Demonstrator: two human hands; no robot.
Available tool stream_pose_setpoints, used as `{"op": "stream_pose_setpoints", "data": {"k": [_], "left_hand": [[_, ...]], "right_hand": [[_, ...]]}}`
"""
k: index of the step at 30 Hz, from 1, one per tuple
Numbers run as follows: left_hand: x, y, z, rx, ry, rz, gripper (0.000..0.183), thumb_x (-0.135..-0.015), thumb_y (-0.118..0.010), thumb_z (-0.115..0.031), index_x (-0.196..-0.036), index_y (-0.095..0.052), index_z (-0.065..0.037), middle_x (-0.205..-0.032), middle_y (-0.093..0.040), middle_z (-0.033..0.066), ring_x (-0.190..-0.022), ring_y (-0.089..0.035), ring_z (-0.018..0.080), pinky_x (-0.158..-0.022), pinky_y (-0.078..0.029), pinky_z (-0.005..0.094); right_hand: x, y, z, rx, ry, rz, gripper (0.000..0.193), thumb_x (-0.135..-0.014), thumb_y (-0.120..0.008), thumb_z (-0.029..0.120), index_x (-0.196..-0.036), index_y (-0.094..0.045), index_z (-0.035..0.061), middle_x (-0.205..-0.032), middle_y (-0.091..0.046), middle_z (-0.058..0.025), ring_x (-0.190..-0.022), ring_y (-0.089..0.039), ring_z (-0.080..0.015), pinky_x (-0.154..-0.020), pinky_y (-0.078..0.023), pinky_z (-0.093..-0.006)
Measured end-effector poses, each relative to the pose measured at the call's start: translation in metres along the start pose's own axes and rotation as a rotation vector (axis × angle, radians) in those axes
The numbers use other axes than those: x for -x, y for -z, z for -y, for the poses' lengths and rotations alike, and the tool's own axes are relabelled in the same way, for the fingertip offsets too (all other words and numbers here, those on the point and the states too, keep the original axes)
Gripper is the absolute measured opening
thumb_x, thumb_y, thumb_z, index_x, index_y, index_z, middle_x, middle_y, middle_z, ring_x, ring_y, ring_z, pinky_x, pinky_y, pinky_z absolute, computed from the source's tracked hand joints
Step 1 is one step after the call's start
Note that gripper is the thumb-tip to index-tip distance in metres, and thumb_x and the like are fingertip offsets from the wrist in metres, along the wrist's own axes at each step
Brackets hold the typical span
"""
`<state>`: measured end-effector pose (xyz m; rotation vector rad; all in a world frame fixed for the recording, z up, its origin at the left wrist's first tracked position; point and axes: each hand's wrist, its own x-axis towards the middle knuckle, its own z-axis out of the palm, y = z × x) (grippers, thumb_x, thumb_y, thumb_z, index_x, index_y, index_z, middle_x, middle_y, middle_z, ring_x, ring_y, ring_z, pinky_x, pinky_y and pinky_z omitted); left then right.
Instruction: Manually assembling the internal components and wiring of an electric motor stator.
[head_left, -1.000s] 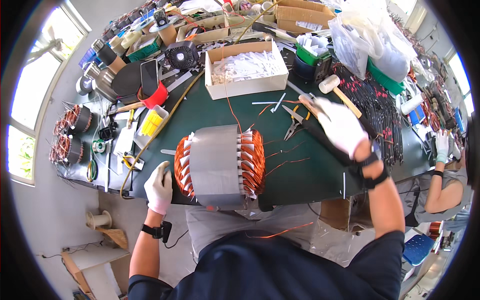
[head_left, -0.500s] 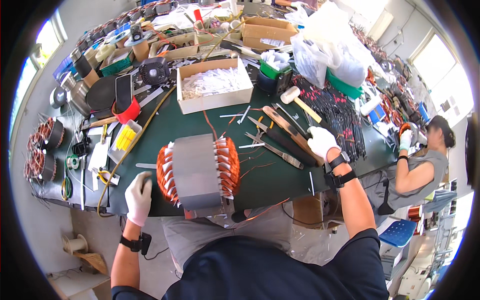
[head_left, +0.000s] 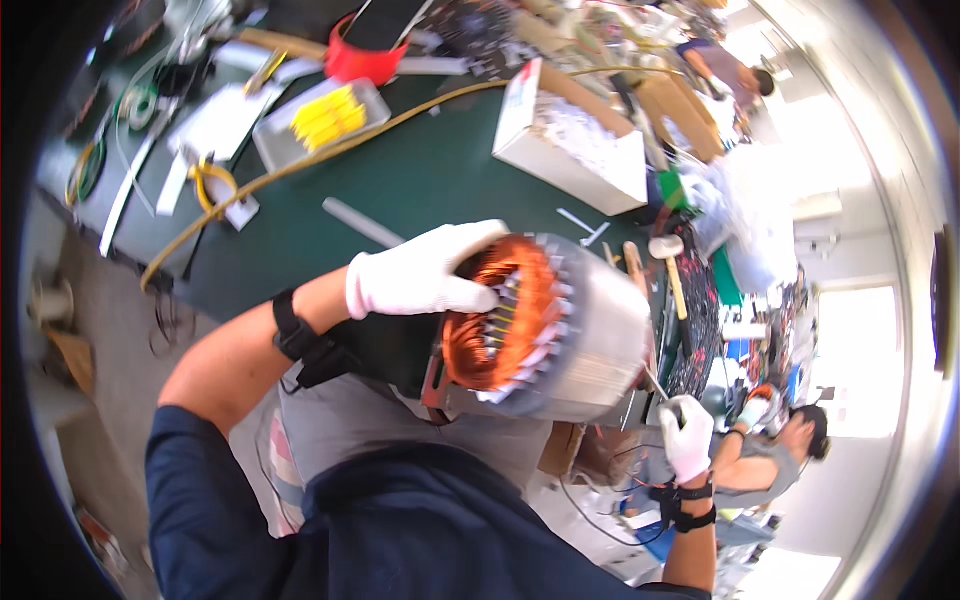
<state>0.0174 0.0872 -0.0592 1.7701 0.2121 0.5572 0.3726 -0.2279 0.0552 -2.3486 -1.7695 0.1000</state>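
A motor stator [head_left: 600,330], a grey metal core with orange copper windings and white slot insulation, sits at the table's front edge. Its round open end faces left. My gloved left hand [head_left: 430,270] grips the top rim of the windings, fingers over the outside and thumb at the opening. At the stator's far side, my gloved right hand [head_left: 687,437] is closed around a thin, pale, stick-like tool [head_left: 655,382], whose upper end points toward the core. Motion blur and the glove hide what kind of tool it is.
A white box [head_left: 570,165] of paper strips stands behind the stator, and a mallet [head_left: 674,275] lies to its right. Yellow pieces [head_left: 328,117] fill a clear tray at left. A long tan rod [head_left: 350,145] crosses the table. A co-worker [head_left: 765,465] sits at right.
My left hand has come up from beside the stator onto its windings. My right hand has left the tools and now holds a thin tool. The stator's open end has turned into view; the view has swung.
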Motion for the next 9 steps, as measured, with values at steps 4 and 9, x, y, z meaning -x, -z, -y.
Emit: {"op": "stream_pose_setpoints", "data": {"k": [4,9], "left_hand": [[0.002,-0.005,0.004,0.02,0.016,-0.048,0.051,-0.084,-0.07,-0.024,-0.125,-0.057,0.002,-0.109,-0.062,0.0253,-0.103,-0.061,0.0403,-0.092,-0.049,0.0447],[0.007,-0.013,0.005,0.007,0.051,-0.127,0.044,-0.083,-0.069,-0.019,-0.119,-0.058,0.003,-0.101,-0.061,0.0273,-0.099,-0.06,0.0438,-0.088,-0.05,0.0478]], "right_hand": [[-0.04,-0.009,0.059,-0.037,0.037,0.154,0.012,-0.082,-0.068,0.003,-0.093,-0.069,-0.0009,-0.076,-0.067,-0.0166,-0.064,-0.068,-0.0297,-0.063,-0.052,-0.0346],[-0.02,0.004,0.028,0.135,0.309,0.526,0.036,-0.091,-0.068,0.018,-0.123,-0.068,0.0032,-0.113,-0.075,-0.0166,-0.097,-0.074,-0.0319,-0.083,-0.057,-0.041]]}}
